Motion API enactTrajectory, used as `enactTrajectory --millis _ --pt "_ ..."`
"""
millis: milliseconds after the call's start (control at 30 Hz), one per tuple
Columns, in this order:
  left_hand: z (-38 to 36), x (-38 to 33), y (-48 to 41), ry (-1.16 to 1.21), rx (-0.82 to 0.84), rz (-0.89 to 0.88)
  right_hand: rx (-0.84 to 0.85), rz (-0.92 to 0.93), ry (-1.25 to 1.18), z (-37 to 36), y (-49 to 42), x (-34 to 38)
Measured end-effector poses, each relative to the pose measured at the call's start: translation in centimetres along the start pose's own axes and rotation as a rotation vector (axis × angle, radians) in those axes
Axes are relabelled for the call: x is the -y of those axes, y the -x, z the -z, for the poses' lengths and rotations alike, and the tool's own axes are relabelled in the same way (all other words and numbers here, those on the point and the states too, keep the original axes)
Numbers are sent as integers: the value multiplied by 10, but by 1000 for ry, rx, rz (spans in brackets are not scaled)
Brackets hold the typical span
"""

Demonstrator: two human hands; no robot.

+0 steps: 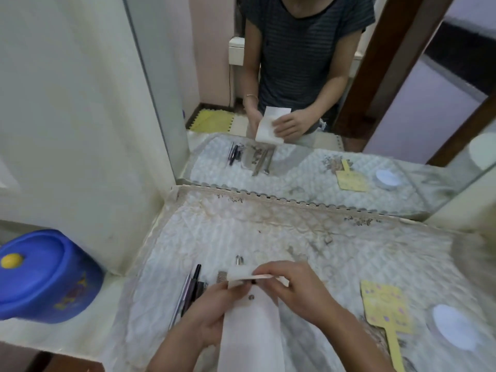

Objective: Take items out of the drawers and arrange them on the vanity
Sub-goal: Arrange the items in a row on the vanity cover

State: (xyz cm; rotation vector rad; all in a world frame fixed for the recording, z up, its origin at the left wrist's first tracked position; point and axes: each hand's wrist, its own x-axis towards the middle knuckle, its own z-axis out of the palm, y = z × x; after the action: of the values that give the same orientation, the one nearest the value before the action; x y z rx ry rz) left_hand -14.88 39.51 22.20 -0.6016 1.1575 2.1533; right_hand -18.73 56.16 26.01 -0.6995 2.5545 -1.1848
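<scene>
Left hand and right hand: each grip holds the white paper; best laid flat right of the pens.

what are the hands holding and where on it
A white pouch: the left hand grips its left edge, and the right hand pinches its folded top flap.
</scene>
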Motion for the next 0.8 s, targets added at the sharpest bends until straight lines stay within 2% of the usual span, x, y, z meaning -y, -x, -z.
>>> enactTrajectory --millis 167,267,400,600,667,733,800 --pt "-4 -5 -2 -22 62 78 -44 16 100 1 20 -18" --pt "-14 -9 2 4 113 60 -70 32 156 1 26 -23" --pt "-18 -13 -6 24 117 116 -123 86 240 2 28 -26" --pt "-22 -14 -12 -132 151 75 -101 154 419 -3 28 -24" --pt "-23 -12 -14 -166 100 17 -108 83 308 -8 28 -26" --pt "-24 -8 -16 -175 52 -30 -133 -91 28 -13 30 -26" --pt "-28 -3 -17 -189 2 -76 -261 -245 -198 -20 35 -28"
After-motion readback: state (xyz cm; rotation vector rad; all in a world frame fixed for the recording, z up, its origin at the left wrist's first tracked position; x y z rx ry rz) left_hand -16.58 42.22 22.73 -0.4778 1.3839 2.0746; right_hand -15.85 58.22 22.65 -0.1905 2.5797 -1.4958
